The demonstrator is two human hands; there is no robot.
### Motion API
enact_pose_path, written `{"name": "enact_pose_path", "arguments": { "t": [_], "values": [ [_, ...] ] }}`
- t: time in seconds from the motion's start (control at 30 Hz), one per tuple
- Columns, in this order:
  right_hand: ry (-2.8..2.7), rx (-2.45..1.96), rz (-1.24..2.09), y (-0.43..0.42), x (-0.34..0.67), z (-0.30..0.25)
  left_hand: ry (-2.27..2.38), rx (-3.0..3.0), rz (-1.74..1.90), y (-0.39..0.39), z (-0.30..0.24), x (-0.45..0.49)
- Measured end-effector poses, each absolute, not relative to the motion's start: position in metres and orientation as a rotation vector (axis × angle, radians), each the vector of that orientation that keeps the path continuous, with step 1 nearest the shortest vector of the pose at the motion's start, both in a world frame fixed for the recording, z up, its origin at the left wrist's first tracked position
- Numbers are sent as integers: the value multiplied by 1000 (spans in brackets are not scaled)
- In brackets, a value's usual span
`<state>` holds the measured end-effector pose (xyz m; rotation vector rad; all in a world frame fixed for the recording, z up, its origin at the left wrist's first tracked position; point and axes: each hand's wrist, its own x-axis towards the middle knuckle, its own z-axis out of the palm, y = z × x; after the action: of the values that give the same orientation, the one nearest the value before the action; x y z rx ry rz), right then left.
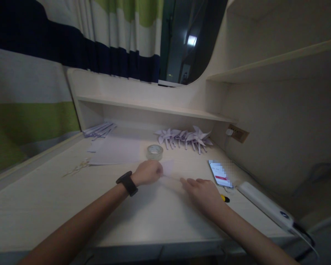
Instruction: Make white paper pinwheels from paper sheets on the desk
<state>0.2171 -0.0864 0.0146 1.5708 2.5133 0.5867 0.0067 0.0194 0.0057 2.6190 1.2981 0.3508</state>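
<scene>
My left hand (148,172), with a dark watch on its wrist, is closed at the near edge of a small piece of white paper (168,166). The paper lies low over the desk, and its near edge runs toward my other hand. Facing it, my right hand (201,191) has its fingers stretched out, the fingertips by that edge. A roll of clear tape (155,151) sits just beyond my left hand. Behind my right wrist a yellow and black object (225,198) is partly hidden.
White paper sheets (116,149) lie at the left, with rolled paper sticks (100,129) behind and thin tangled strands (77,167) in front. Several paper pinwheels (198,137) rest at the back. A lit phone (220,173) and a white power strip (264,206) lie at the right.
</scene>
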Motion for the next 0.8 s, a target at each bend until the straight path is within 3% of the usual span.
{"name": "enact_pose_path", "arguments": {
  "t": [0.3,0.43,0.57,0.8],
  "values": [
    [2552,1551,703,-82,224,14,1302,2589,386,25,-1,2],
    [2580,1781,659,-73,233,14,1246,2500,479,32,-2,-8],
    [2546,2141,465,-54,242,11,1112,2447,519,36,-3,-16],
    [2602,2362,-60,-1,254,-9,1127,2433,504,46,-6,-21]
  ]
}}
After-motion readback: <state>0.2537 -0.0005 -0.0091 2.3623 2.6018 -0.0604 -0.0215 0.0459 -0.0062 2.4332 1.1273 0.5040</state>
